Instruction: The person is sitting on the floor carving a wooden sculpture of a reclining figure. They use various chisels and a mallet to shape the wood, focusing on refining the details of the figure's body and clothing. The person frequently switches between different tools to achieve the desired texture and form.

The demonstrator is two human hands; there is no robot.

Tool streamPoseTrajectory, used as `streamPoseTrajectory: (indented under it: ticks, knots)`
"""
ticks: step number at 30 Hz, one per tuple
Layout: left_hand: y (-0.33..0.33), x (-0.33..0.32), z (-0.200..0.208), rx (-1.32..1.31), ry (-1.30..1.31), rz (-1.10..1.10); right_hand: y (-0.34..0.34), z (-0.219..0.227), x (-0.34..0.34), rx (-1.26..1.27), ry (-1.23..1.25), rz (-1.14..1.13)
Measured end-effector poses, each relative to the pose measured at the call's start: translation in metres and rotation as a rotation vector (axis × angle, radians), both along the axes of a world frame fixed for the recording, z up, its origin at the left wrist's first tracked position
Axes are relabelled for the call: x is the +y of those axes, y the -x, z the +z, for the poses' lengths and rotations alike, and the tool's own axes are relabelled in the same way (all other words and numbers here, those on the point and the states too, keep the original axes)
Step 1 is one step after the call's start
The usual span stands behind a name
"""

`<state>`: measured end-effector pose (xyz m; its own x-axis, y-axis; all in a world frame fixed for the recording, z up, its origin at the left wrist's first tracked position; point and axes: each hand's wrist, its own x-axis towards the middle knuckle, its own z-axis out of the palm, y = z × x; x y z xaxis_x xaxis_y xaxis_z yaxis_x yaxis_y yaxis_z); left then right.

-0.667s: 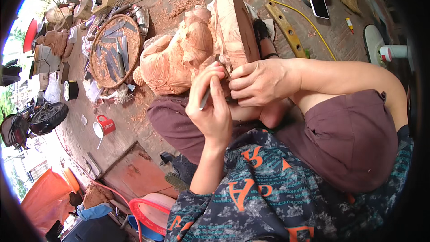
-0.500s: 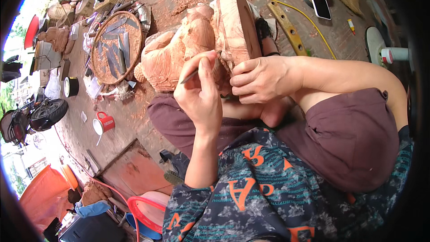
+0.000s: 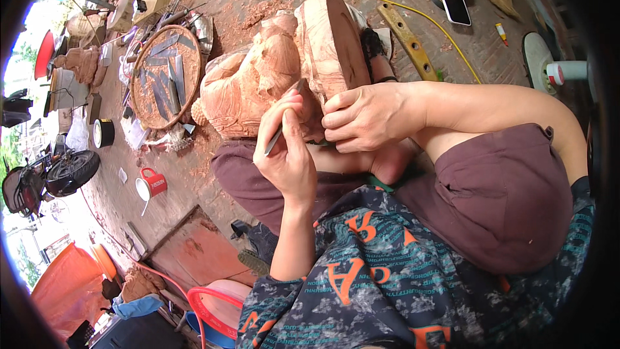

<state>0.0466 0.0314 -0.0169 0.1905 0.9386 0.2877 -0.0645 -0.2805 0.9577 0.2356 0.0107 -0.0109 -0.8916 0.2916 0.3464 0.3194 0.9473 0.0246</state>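
Note:
A reddish wooden figure carving (image 3: 278, 58) lies on its side across my legs, its thick rounded base toward the right. My left hand (image 3: 289, 155) is closed around a narrow metal carving tool (image 3: 274, 141), pinched between thumb and fingers. The tool's far end points up and to the right, beside the figure near its base. My right hand (image 3: 368, 116) has its fingers curled against the lower edge of the base, gripping the carving there. Those fingertips are partly hidden, so anything small beneath them cannot be made out.
Left of the carving, a round woven tray (image 3: 197, 84) holds wood chips and several flat blades. A red mug (image 3: 151, 183) sits on the floor nearer me. A yellow level (image 3: 408, 42), a phone (image 3: 452, 0) and a yellow cord (image 3: 445, 29) lie on the right.
The tool now shows more of its length above my left fingers. My right hand has shifted slightly left along the base. The whole view has moved a little.

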Motion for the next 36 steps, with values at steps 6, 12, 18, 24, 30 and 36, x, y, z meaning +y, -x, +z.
streamPoseTrajectory:
  ticks: [6, 12, 18, 24, 30, 36]
  knots:
    - [-0.002, 0.005, -0.001, -0.041, 0.06, -0.002, 0.0, 0.001, 0.001, 0.016, 0.035, 0.016]
    - [0.001, -0.001, -0.005, 0.0, 0.026, 0.028, 0.0, 0.0, 0.001, 0.039, 0.007, 0.004]
    - [0.003, -0.001, -0.003, 0.126, -0.076, 0.019, 0.0, -0.003, 0.0, 0.056, 0.005, -0.004]
    - [0.0, -0.002, 0.0, -0.092, 0.079, 0.041, 0.0, 0.0, 0.0, 0.031, 0.033, 0.017]
    - [0.001, -0.001, -0.001, -0.046, 0.128, 0.043, -0.001, 0.002, 0.001, 0.011, 0.042, 0.015]
    - [0.0, -0.008, 0.0, 0.022, -0.062, -0.004, -0.001, 0.002, 0.002, 0.012, 0.005, -0.004]
